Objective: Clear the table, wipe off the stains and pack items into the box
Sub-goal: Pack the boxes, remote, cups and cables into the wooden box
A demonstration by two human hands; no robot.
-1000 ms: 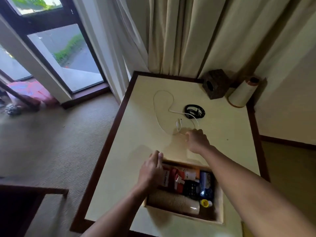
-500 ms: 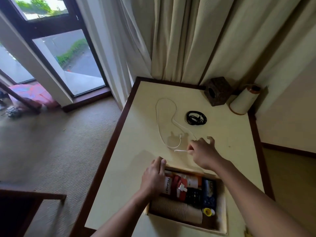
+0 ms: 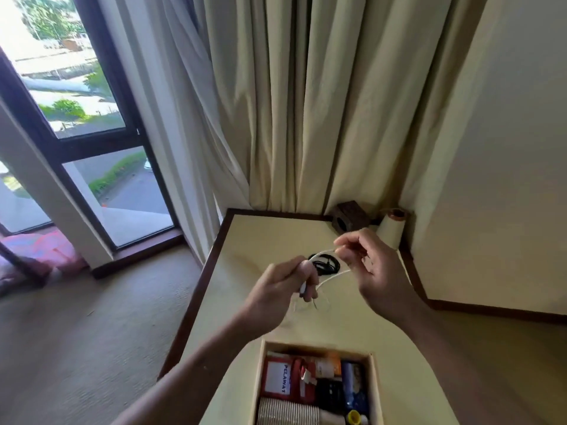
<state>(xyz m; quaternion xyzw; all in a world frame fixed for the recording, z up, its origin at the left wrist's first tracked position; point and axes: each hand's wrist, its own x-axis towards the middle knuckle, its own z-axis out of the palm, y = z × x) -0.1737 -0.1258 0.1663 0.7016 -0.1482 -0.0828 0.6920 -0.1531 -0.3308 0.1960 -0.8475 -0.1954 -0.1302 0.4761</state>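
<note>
Both my hands are raised above the cream table [image 3: 270, 237] and hold a thin white cable [image 3: 333, 277] between them. My left hand [image 3: 283, 286] grips the cable's plug end, which pokes out below its fingers. My right hand [image 3: 368, 268] pinches the cable higher up between thumb and fingertips. A coiled black cable [image 3: 326, 263] lies on the table behind the hands, partly hidden by them. The open wooden box [image 3: 376, 391] sits at the table's near edge, holding a red card holder, paper cups, a dark calculator and other small items.
A dark wooden cube [image 3: 349, 217] and a paper towel roll [image 3: 391, 228] stand at the table's far right corner against the curtains. The wall runs along the right side. Carpeted floor and a tall window lie to the left.
My left hand left the box and took the cable's plug end. My right hand lifted the white cable off the table. The camera tilted upward.
</note>
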